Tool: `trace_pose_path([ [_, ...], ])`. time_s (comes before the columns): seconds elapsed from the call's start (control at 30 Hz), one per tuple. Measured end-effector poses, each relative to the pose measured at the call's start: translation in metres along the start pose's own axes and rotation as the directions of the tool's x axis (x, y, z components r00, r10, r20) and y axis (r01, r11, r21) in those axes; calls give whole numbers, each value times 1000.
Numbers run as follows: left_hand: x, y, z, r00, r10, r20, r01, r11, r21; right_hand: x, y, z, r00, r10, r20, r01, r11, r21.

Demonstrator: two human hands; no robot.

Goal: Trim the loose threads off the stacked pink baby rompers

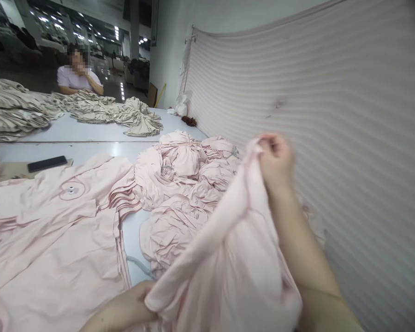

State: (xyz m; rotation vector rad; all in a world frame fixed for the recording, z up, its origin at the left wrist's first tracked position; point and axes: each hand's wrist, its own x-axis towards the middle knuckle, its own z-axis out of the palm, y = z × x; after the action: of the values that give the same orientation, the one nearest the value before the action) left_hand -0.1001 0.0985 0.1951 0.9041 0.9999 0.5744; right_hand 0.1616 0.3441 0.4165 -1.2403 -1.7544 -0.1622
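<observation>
A pink garment [224, 258] hangs stretched between my two hands, slightly blurred. My right hand [277, 159] is raised, its fingers closed on the garment's upper corner. Low in the view, my left hand [138, 299] grips the lower left edge, its fingertips partly hidden by the cloth. Behind the garment lie bunched pink bundles [183, 157] on the table. Flat stacked pink pieces [72, 249] spread over the left side, one showing a round printed motif [71, 189].
A black phone [47, 163] rests at the left on the pale table [131, 150]. Grey-beige cloth piles [17, 110] lie farther back, where a person [78, 78] sits. A striped cloth sheet [314, 92] hangs along the right. A white bag [181, 105] stands near the wall.
</observation>
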Motion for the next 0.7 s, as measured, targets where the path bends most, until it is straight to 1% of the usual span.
trace_pose_path([
  [0.03,-4,-5,-5,996,-21,-91,5,984,-180,7,12,25,994,51,101,-47,998,-42],
  [0.07,-8,-10,-9,984,-36,-177,-28,938,-347,9,20,49,978,87,187,-73,994,-82],
  [0.1,-10,-14,-12,967,-57,-246,-71,875,-479,6,24,72,954,123,273,-98,990,-103],
  [0.13,-12,-16,-14,950,-89,-300,-104,816,-569,-1,25,92,930,111,349,-85,992,-88],
  [0.17,-12,-17,-14,932,-126,-340,-122,775,-620,-13,22,108,902,101,420,-74,994,-81],
  [0.2,-11,-17,-12,908,-159,-387,-141,756,-639,-28,18,121,868,87,488,-59,996,-72],
  [0.23,-9,-14,-10,880,-182,-439,-163,753,-638,-46,11,129,834,62,549,-39,998,-53],
  [0.27,-6,-10,-7,848,-190,-495,-192,760,-621,-67,2,132,800,28,599,-17,1000,-24],
  [0.3,-3,-5,-3,818,-180,-547,-226,774,-592,-89,-7,130,767,-10,642,2,1000,13],
  [0.33,-1,1,1,792,-161,-589,-255,790,-558,-112,-18,124,741,-73,667,37,997,68],
  [0.4,3,12,13,761,-122,-637,-287,818,-499,-158,-41,102,710,-241,662,144,969,199],
  [0.43,4,17,19,753,-101,-650,-299,827,-476,-180,-52,89,698,-432,571,310,901,302],
  [0.47,4,21,27,745,-77,-663,-317,833,-453,-200,-63,76,686,-570,453,460,822,337],
  [0.5,4,25,36,735,-46,-677,-342,836,-428,-217,-72,64,658,-672,339,580,740,341],
  [0.53,3,28,44,725,-11,-689,-369,839,-401,-231,-80,54,631,-738,240,664,674,324],
  [0.57,3,32,52,720,26,-693,-393,839,-377,-241,-85,46,625,-761,174,702,645,301],
  [0.6,2,36,59,722,53,-690,-410,836,-364,-248,-89,39,638,-758,137,707,646,289],
  [0.63,0,42,64,721,69,-689,-427,828,-364,-251,-90,33,666,-736,120,686,668,287],
  [0.67,-4,49,68,712,74,-698,-450,812,-372,-251,-90,29,707,-698,116,648,704,289],
  [0.7,-9,59,69,690,76,-719,-483,789,-380,-248,-88,25,750,-651,118,601,744,292],
])
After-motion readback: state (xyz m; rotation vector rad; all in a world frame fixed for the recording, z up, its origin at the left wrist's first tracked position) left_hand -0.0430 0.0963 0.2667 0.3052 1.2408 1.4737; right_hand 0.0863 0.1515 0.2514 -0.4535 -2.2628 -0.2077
